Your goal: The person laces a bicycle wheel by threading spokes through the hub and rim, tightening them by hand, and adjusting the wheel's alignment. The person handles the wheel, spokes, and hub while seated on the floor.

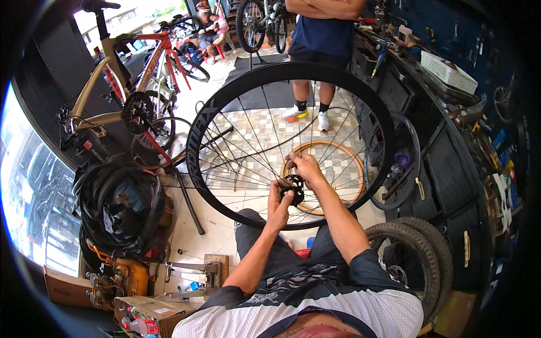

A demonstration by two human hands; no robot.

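Hands are kept tight on the small black part at the wheel's middle: the left hand (278, 204) grips the hub (294, 188) from below, the right hand (305, 167) pinches it from above. The black wheel (225, 107) is best held upright on the lap. Farther off, a tan tyre (352, 158) is seen on the floor.

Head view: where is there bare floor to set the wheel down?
Bare tiles lie beyond the black wheel, toward a standing person's shoes, and a pale strip runs beside the tyre pile. Both hands are at the hub. Right side is crowded with tyres.
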